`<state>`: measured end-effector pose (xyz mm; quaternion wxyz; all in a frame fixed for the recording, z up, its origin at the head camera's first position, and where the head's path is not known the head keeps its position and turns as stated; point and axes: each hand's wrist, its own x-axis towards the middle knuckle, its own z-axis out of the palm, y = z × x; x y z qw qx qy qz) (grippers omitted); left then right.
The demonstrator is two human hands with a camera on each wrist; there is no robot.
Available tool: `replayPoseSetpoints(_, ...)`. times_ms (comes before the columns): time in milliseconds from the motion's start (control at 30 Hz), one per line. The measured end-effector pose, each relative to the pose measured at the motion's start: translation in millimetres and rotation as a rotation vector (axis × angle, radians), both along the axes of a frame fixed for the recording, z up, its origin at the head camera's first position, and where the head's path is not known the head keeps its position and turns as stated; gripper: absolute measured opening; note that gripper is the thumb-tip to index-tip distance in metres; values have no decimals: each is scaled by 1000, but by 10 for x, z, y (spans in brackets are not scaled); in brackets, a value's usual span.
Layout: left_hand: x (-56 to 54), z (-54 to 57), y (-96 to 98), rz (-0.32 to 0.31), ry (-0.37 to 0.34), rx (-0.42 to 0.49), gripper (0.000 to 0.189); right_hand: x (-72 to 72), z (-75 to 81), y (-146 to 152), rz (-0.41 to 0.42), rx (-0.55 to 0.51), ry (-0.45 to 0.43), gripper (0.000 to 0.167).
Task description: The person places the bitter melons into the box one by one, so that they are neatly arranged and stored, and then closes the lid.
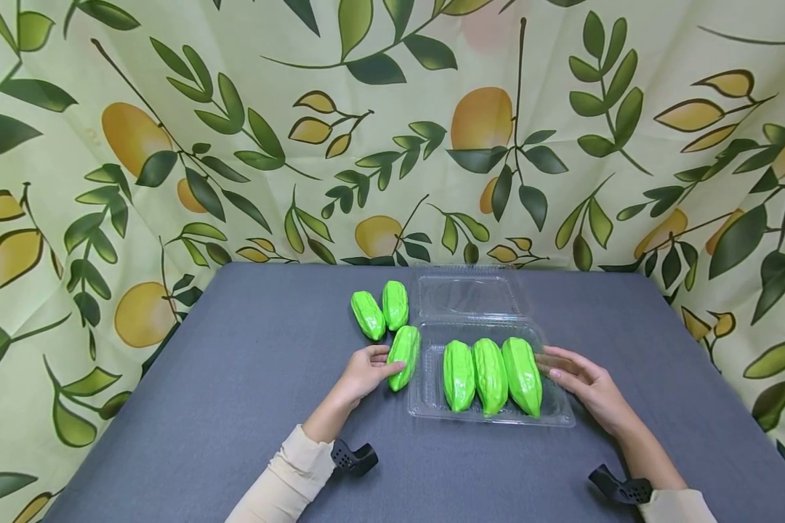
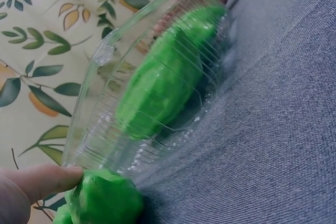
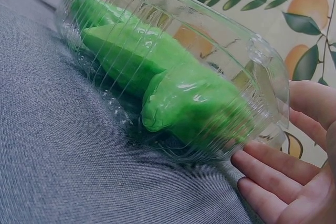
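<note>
My left hand (image 1: 365, 374) pinches a bright green, glossy ribbed fruit (image 1: 403, 357) beside the left wall of a clear plastic clamshell box (image 1: 432, 408). In the left wrist view its thumb (image 2: 50, 179) lies on this fruit (image 2: 107, 198); the other fingers are mostly hidden. Three like fruits (image 1: 490, 376) lie side by side in the box's base, towards its right. My right hand (image 1: 585, 381) touches the box's right side with fairly straight fingers. In the right wrist view, fingertips (image 3: 247, 161) meet the box's lower corner, outside the wall.
Two more green ribbed fruits (image 1: 368, 315) lie on the grey cloth-covered table (image 1: 268, 349), left of the box's open lid (image 1: 471, 296). The lid lies folded back behind the base. A leaf-and-fruit patterned curtain (image 1: 392, 145) hangs behind the table and along its sides.
</note>
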<state>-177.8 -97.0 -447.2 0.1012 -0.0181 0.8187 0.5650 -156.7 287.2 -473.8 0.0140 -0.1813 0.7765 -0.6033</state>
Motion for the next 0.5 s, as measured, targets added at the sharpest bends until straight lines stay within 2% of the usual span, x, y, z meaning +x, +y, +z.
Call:
replayPoseSetpoints(233,-3,34,-31,-1,-13,-8,54,-6,-4,5,9,-17,0,42)
replayPoseSetpoints(500,-5,78,-110,-37,-32,-89,53,-4,-9,0,15,-29,7,42)
